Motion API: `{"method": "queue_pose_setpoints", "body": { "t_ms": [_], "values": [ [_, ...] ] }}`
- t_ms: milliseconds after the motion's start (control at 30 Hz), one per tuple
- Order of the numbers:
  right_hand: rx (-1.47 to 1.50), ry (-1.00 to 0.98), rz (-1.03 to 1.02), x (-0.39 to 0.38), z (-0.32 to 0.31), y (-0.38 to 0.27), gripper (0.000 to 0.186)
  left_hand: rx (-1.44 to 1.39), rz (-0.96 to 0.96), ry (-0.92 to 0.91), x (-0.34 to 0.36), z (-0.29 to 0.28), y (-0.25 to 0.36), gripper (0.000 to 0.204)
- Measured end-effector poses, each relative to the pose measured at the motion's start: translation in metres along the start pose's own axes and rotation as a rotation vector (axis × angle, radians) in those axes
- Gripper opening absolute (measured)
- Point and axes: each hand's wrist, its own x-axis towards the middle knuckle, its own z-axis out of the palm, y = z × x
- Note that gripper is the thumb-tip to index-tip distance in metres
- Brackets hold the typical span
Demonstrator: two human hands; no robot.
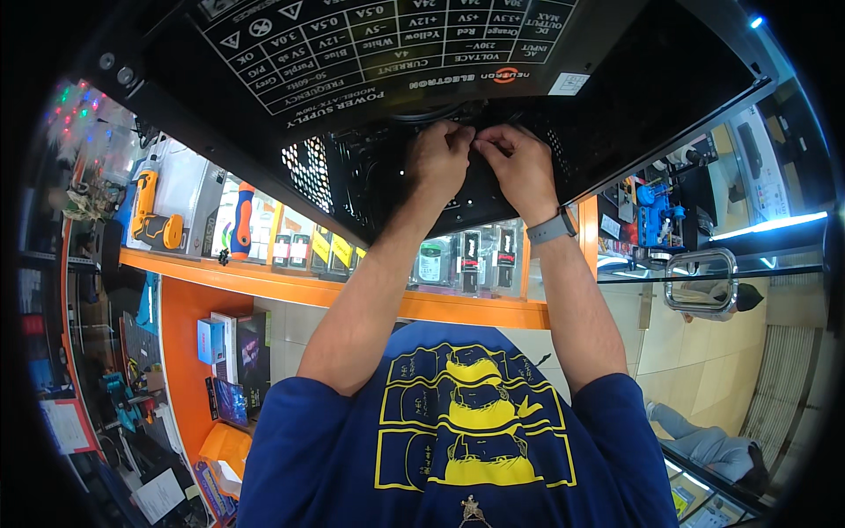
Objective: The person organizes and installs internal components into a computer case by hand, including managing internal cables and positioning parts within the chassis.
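Note:
A black computer case [651,143] lies in front of me, spanning the upper part of the view. Its power supply [387,53], a black box with a large printed label, fills the top. Just below the power supply, both my hands reach into the dark interior, fingertips close together. My left hand [437,163] is closed, thumb against curled fingers. My right hand [521,169] makes a pinch beside it, with a grey watch band [550,229] on that wrist. Whatever lies between the fingertips is too small and dark to make out. Perforated metal [306,173] shows left of my hands.
The case rests over a glass counter with an orange edge [475,308], packaged memory sticks [471,262] and a hard drive [429,264] showing in it. At left are a yellow drill [151,211] and an orange-blue screwdriver [244,220]. One person [713,449] is at lower right.

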Motion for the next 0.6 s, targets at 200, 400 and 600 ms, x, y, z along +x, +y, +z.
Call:
{"method": "queue_pose_setpoints", "body": {
  "t_ms": [200, 400, 600],
  "values": [
    [0.019, -0.009, -0.023, 0.002, 0.000, -0.004, 0.012, 0.110, 0.065, 0.086, 0.008, 0.006, -0.015, 0.031],
    [-0.141, 0.070, -0.031, 0.008, 0.002, 0.002, 0.014, 0.226, 0.290, 0.087, -0.052, -0.012, 0.014, 0.028],
    [-0.238, 0.027, 0.097, 0.020, 0.003, -0.010, 0.017, 0.406, 0.430, -0.118, -0.096, -0.033, 0.005, 0.022]
  ]
}}
